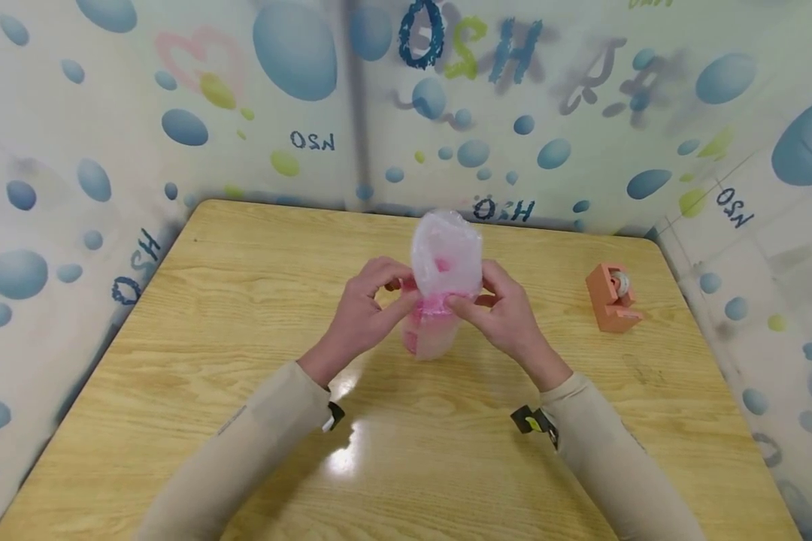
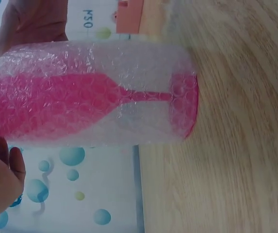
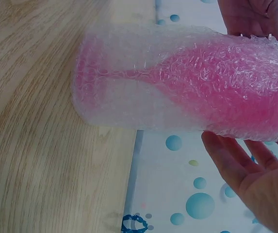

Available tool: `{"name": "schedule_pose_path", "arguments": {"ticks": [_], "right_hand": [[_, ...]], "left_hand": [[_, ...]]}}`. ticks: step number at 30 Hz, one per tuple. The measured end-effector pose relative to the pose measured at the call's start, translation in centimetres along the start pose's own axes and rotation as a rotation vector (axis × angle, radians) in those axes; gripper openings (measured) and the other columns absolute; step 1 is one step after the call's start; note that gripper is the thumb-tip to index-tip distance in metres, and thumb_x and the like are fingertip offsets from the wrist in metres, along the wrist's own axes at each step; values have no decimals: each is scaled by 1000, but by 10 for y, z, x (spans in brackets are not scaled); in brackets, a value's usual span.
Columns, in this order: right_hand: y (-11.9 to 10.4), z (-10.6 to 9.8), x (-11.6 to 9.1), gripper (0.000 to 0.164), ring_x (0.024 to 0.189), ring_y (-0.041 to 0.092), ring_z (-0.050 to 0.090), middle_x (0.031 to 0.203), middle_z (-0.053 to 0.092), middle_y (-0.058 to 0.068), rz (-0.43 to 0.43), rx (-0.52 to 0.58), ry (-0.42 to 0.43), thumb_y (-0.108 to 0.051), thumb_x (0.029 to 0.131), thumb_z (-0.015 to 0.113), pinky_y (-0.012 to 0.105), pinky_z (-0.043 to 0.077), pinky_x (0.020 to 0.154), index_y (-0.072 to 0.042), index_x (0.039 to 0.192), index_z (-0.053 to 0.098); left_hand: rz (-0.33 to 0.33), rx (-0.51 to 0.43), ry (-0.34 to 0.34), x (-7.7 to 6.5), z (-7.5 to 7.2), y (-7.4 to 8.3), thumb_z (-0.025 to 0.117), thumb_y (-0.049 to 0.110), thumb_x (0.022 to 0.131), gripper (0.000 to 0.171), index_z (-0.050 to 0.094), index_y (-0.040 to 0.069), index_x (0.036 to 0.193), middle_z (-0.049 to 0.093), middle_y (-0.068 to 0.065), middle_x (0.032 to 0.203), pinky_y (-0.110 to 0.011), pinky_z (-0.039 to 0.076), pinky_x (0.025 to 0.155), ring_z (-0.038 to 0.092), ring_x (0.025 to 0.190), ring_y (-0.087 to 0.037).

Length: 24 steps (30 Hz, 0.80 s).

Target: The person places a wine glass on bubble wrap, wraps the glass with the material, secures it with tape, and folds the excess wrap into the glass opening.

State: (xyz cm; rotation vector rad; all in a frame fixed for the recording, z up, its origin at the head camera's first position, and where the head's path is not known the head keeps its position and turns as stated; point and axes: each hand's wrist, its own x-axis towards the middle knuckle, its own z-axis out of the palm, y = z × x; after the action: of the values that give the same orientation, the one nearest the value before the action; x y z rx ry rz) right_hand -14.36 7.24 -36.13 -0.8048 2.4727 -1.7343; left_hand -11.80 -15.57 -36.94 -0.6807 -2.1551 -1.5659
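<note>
A pink stemmed goblet (image 2: pixel 56 104) stands upright inside a sleeve of clear bubble wrap (image 1: pixel 446 244), its foot at the wooden table. Above the goblet's rim the wrap rises as a loose, open tube. My left hand (image 1: pixel 375 300) pinches the wrap at rim height on the left, thumb in front. Opposite it, my right hand (image 1: pixel 507 308) grips the right side, its thumb pressing the front of the wrap near the rim. Bowl, stem and foot show through the wrap in both wrist views, where the fingers reach around the bowl end.
An orange tape dispenser (image 1: pixel 612 300) with a roll of tape stands on the right of the wooden table (image 1: pixel 257 255). Patterned walls (image 1: pixel 392 135) with blue and green spots close in the back and both sides.
</note>
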Motion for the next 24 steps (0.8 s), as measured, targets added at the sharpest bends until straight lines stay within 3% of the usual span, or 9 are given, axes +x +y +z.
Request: {"name": "schedule_pose_path", "arguments": {"ticks": [4,9,14,18,21,24], "right_hand": [[-1,0,1,49,107,18,58,127,59,2,-1,-18,0,-10,88,72,37,57,81,-14,133,52],[-8,0,-1,49,107,16,56,125,59,5,-39,-111,30,-6,84,74,25,53,84,-11,130,57],[-7,0,-5,52,109,17,56,123,59,7,-135,-193,82,-4,79,79,20,51,87,-8,127,60],[0,-1,-8,57,103,18,65,121,60,5,-185,-189,118,-7,78,81,30,55,88,-7,127,54],[1,-2,-9,50,99,22,68,118,61,9,-275,-193,155,-2,77,79,36,56,85,-2,120,54],[2,-2,-7,37,101,22,65,115,64,10,-397,-217,198,4,79,74,30,55,86,-1,113,61]], "left_hand": [[-55,4,4,4,0,9,75,1,81,43,58,0,121,57,-17,114,-41,44,82,51,98,-32],[-129,-29,-85,6,-4,16,72,4,85,57,51,5,138,54,-11,137,-48,41,100,49,125,-26],[-140,-18,-132,4,-5,1,73,14,87,54,53,12,138,56,-2,138,-42,41,104,49,128,-17],[-122,-7,-127,3,-5,-3,73,15,87,53,54,13,136,57,-1,136,-43,43,102,50,126,-16],[-118,-4,-121,3,-4,-4,73,13,86,52,55,13,135,57,0,134,-43,43,102,50,125,-15],[-114,1,-111,3,-4,-3,74,13,85,52,56,12,134,59,-1,133,-41,42,103,51,124,-15]]}}
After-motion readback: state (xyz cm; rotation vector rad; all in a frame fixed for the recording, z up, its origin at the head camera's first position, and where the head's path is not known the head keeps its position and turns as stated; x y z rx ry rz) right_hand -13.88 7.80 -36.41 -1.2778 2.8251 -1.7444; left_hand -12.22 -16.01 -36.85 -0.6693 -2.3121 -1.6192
